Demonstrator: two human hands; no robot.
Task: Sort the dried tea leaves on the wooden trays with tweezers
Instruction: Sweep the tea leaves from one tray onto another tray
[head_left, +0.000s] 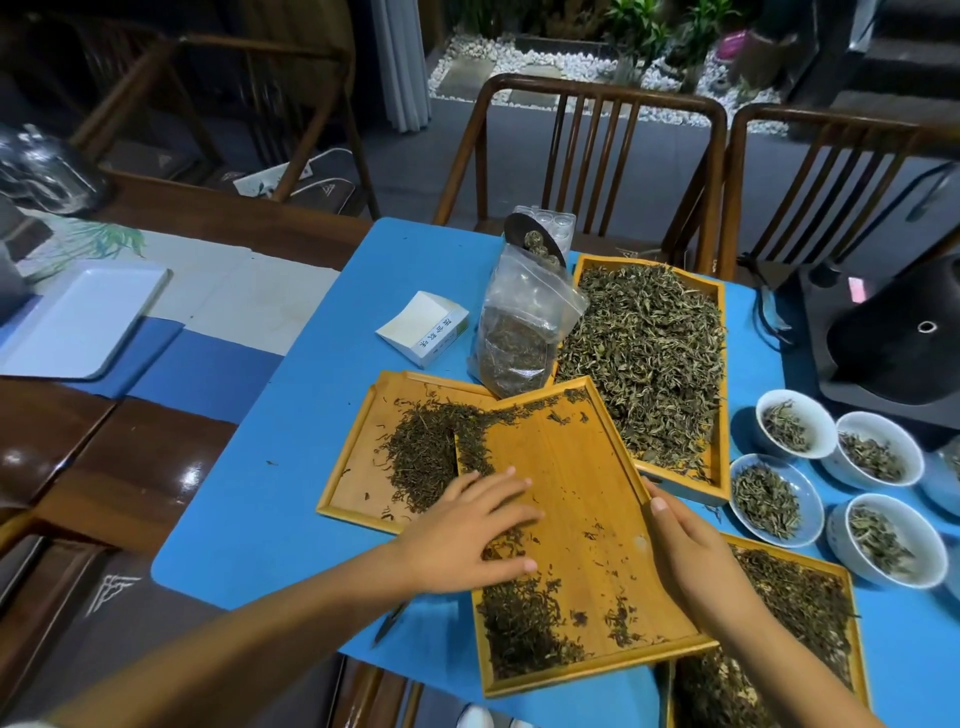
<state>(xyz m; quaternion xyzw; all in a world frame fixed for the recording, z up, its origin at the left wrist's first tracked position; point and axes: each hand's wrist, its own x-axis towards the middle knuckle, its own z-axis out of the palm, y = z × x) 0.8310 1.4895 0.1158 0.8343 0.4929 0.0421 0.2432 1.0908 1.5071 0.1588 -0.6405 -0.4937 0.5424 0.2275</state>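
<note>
Bamboo-coloured wood made up four trays on the blue mat (249, 499). The middle tray (582, 499) lay tilted, its long axis running from the near edge of the table up and slightly left, its far corner overlapping the left tray (353, 467) and its right rim resting over the far tray (719, 467). Dark dried tea leaves (519, 629) were heaped at its near left corner, with a thin scatter across the bare wood. The left hand (467, 535) lay flat on this tray's left side, fingers straight and slightly spread, pressing on leaves. The right hand (691, 556) held the tray's right rim, thumb on top of the edge; its other fingers were hidden below, so their grip could not be told. The left tray held a dark pile (421, 457); the far tray, long axis pointing away, was full of paler green leaves (649, 358); the near right tray (810, 603) held more dark leaves. Four white bowls (795, 423) of pale leaves stood at right. A slim dark tool, possibly tweezers (389, 623), lay on the mat below the left wrist, pointing toward the near left. One clear bag (519, 332) of leaves and one white box (423, 327) stood behind the trays.
</note>
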